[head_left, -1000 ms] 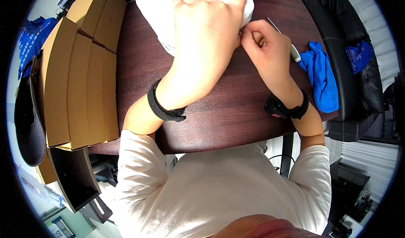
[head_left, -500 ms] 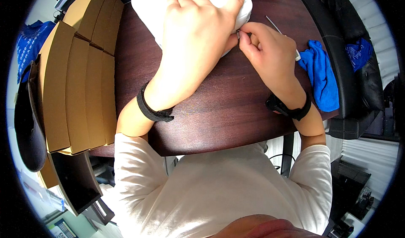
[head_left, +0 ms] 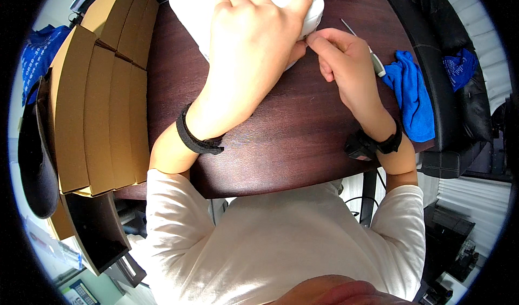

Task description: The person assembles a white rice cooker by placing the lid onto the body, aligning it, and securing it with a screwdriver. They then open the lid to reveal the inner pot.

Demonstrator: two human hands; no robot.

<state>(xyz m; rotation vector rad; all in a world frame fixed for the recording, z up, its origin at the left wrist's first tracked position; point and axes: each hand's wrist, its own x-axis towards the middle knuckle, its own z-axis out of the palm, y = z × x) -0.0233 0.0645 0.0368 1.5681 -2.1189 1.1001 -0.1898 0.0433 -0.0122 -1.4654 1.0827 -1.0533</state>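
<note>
A white, rounded, smooth-surfaced object (head_left: 189, 13) rests on the dark wooden table, cut off by the upper picture edge. My left hand (head_left: 254, 37) lies across it, fingers spread over its top and thumb at its near right edge, holding it. Beside that thumb, my right hand (head_left: 340, 51) pinches with thumb and forefinger at the object's edge. Whatever sits between those fingertips is too small and covered to make out. Right of this hand lies a screwdriver (head_left: 377, 63) with a thin metal shaft and pale handle, its middle partly hidden behind the hand.
Brown cardboard boxes (head_left: 102, 116) line the left side of the table (head_left: 281, 143). A blue cloth (head_left: 413, 99) lies at the table's right edge, by the screwdriver handle. Beyond it stands a black leather sofa (head_left: 438, 89) with another blue cloth (head_left: 460, 70) on it.
My right wrist has turned and its fingers have rolled over, still pinching at the same spot. More of the screwdriver handle shows now. The left hand and white object have hardly moved.
</note>
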